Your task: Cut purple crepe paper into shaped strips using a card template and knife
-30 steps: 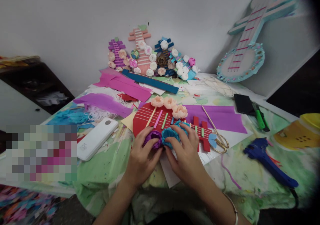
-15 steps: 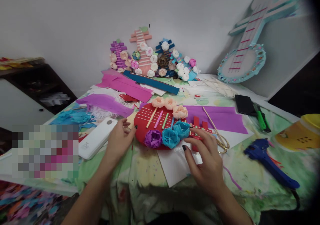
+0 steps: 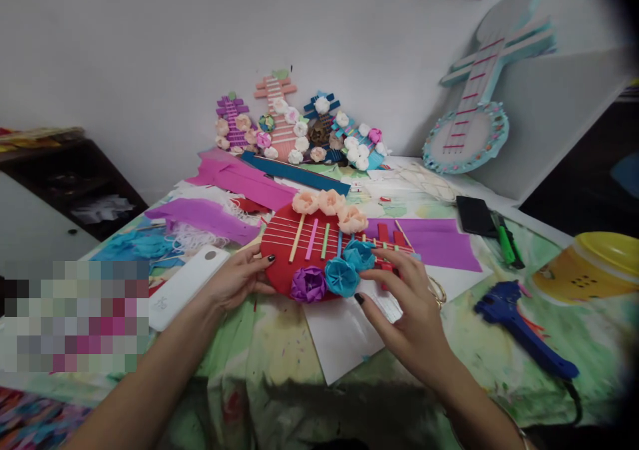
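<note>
A red toy guitar lies at the middle of the table, strung with pale strings and crossed by coloured sticks. Peach paper flowers line its far edge. On its near edge sit a purple paper flower and two blue paper flowers. My left hand grips the guitar's left end, thumb on top and fingers at or under the rim. Fingers apart, my right hand hovers by the blue flowers and the neck; whether its fingertips touch them I cannot tell. White paper lies underneath.
Several decorated guitars lean on the wall, a larger pale one at right. A blue glue gun, green cutter, gold scissors and yellow tub lie right. A white power bank is left.
My left hand has closed on the guitar's left end, which now looks slightly raised. My right hand stays beside the blue flowers, fingers still spread. The camera view has shifted a little.
</note>
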The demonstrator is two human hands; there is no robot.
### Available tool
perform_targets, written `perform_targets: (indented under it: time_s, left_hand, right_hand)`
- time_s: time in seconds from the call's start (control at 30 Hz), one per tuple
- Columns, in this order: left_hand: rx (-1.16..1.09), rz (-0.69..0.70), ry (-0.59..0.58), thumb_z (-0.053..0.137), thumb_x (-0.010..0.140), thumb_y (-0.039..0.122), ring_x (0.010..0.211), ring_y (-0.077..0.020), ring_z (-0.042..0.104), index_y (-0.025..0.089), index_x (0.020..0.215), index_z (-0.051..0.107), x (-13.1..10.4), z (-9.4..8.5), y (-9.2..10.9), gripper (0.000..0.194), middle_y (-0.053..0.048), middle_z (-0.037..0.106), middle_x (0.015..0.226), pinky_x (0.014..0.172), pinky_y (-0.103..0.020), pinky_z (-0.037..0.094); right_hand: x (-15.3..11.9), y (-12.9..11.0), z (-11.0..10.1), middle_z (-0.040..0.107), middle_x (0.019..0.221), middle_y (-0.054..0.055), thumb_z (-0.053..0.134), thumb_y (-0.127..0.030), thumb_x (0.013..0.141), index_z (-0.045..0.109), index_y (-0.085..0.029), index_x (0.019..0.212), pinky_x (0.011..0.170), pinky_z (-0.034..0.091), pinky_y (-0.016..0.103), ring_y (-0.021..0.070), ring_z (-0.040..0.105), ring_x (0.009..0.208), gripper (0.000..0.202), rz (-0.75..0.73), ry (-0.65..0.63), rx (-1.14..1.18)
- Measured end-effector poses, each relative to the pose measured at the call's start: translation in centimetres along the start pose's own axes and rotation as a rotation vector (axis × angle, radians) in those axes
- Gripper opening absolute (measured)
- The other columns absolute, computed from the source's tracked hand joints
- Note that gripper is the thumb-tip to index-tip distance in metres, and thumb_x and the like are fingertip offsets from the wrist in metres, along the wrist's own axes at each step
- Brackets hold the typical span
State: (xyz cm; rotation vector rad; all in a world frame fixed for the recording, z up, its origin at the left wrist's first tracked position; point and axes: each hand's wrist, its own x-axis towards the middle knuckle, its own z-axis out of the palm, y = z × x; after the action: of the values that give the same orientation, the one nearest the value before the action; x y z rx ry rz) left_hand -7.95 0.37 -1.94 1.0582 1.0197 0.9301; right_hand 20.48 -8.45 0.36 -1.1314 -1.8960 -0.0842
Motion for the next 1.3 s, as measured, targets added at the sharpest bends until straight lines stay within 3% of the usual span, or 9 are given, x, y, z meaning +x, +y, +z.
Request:
perform_targets:
  time_s: [0.17,0.4,0.53,0.77,0.97,1.17,1.3]
  left_hand:
    - [-0.095,0.194,0.067,0.078,0.072,0.031,0.067,-0.0229,0.072,0.019,0.118,0.054,-0.4,1.6,0.1,0.053,-0.008,0.073,0.097,0.056,-0.035,0.062]
    - [-0.253,0.419,0.183,0.082,0.068,0.025,0.08,-0.0238,0.072,0.023,0.115,0.051,1.0,5.1,1.5,0.057,-0.004,0.072,0.099,0.072,-0.043,0.062]
    - [-0.329,0.483,0.19,0.082,0.067,0.021,0.087,-0.0249,0.071,0.024,0.116,0.049,2.5,6.7,2.2,0.06,-0.004,0.07,0.105,0.077,-0.046,0.061]
    - [-0.471,0.393,0.199,0.077,0.063,0.006,0.093,-0.027,0.071,0.023,0.121,0.051,3.9,8.0,1.1,0.066,-0.008,0.07,0.111,0.08,-0.041,0.061]
    - [-0.55,0.29,0.24,0.063,0.062,-0.011,0.097,-0.0293,0.07,0.023,0.124,0.054,3.9,8.4,-0.1,0.071,-0.01,0.069,0.116,0.087,-0.047,0.059]
    - [-0.553,0.243,0.231,0.061,0.063,-0.014,0.096,-0.0296,0.07,0.021,0.127,0.052,4.1,8.5,-1.0,0.074,-0.011,0.068,0.116,0.088,-0.051,0.057]
    - [-0.532,0.233,0.288,0.059,0.062,-0.016,0.091,-0.0272,0.071,0.023,0.127,0.052,4.1,9.0,-1.5,0.076,-0.009,0.068,0.116,0.086,-0.048,0.059]
  right_hand:
    - [2.7,0.2,0.9,0.053,0.128,0.015,0.062,-0.025,0.084,0.064,-0.019,0.1,0.103,0.036,0.055,0.0338,0.041,0.126,0.017,-0.073,-0.028,-0.05]
    - [6.8,1.7,1.1,0.037,0.146,0.015,0.064,-0.027,0.083,0.063,-0.02,0.101,0.104,0.027,0.062,0.0404,0.022,0.139,0.02,-0.163,0.177,-0.235]
    - [8.3,3.3,1.8,0.037,0.146,0.013,0.064,-0.026,0.082,0.064,-0.021,0.098,0.102,0.029,0.061,0.0401,0.022,0.14,0.016,-0.151,0.236,-0.268]
    - [8.3,5.9,4.3,0.042,0.139,0.017,0.063,-0.028,0.083,0.064,-0.019,0.103,0.1,0.033,0.059,0.0385,0.029,0.135,0.022,-0.067,0.294,-0.276]
    - [7.6,6.7,4.7,0.042,0.138,0.016,0.063,-0.03,0.084,0.064,-0.021,0.106,0.098,0.035,0.059,0.0374,0.031,0.132,0.025,-0.025,0.272,-0.265]
    - [7.3,6.8,5.1,0.045,0.133,0.017,0.063,-0.029,0.083,0.065,-0.021,0.108,0.094,0.037,0.058,0.0362,0.036,0.124,0.026,-0.014,0.25,-0.289]
    - [7.0,6.7,5.1,0.048,0.129,0.016,0.061,-0.024,0.083,0.065,-0.02,0.105,0.093,0.038,0.056,0.0351,0.037,0.121,0.022,-0.022,0.261,-0.313]
